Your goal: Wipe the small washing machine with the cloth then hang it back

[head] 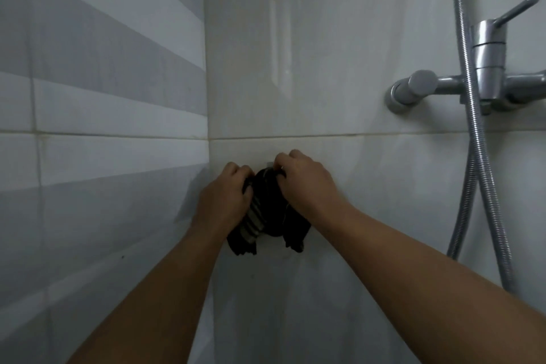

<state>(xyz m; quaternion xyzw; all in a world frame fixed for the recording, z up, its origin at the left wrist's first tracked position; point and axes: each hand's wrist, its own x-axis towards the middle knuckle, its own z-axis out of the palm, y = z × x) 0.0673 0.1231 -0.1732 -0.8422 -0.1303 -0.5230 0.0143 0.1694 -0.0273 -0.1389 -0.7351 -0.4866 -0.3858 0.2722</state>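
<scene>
Left hand (pixel 227 198) and right hand (pixel 304 180) clamp the dark cloth (pixel 270 210), hiding its hook; shower mixer (pixel 487 68) at two o'clock.

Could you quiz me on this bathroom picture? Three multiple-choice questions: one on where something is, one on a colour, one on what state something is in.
1. Where is the shower mixer tap?
A. On the right-hand wall
B. On the striped wall
C. On the floor

2. What colour is most of the cloth?
A. Bright yellow
B. Black
C. Pink

3. How is the cloth held?
A. By no hand
B. By one hand only
C. By both hands, against the wall

Answers: 1 A, it sits at the picture's right edge with its hose. 2 B, dark with a pale striped patch. 3 C, left hand and right hand both grip it.
</scene>
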